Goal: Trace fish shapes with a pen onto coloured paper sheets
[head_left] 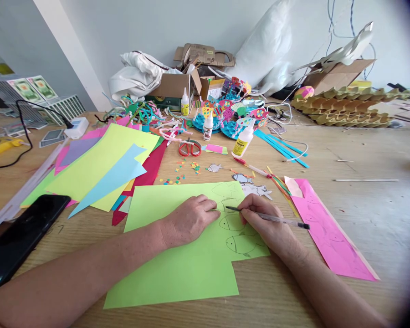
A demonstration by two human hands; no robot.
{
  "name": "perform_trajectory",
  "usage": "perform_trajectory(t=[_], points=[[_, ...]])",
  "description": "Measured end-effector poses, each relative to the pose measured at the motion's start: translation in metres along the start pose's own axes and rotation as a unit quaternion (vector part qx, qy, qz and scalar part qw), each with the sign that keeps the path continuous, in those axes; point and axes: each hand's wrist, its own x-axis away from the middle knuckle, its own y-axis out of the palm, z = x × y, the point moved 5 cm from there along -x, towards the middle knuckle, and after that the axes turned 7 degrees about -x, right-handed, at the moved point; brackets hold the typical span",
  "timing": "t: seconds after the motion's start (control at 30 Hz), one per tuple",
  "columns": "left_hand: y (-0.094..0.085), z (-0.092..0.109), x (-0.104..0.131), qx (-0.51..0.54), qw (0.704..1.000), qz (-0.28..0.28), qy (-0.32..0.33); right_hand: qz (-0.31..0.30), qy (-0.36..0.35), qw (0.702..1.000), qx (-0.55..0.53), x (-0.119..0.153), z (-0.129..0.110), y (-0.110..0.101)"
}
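Note:
A light green sheet lies on the wooden table, with several fish outlines drawn down its right side. My right hand grips a black-tipped pen, its point over the upper outlines. My left hand rests on the sheet, fingers bent and close together near the drawings; whether anything is under the fingertips is hidden. Just above the sheet are small paper fish. To the right lies a pink sheet with faint fish outlines.
A black phone and a pile of coloured paper are at the left. Red scissors, glue bottles and blue strips lie farther back. Egg trays stand at the back right, a cardboard box at the back.

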Motion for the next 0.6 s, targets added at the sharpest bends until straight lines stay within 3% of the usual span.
perform_trajectory(t=[0.33, 0.6], points=[[0.0006, 0.0001, 0.0008, 0.003, 1.0, 0.0, -0.003, -0.011, -0.013, 0.999, 0.03, -0.0008, 0.0085, 0.008], [0.0006, 0.0008, 0.0002, 0.008, 1.0, -0.008, 0.003, -0.013, -0.012, 0.999, 0.03, -0.001, 0.0024, 0.0085]])
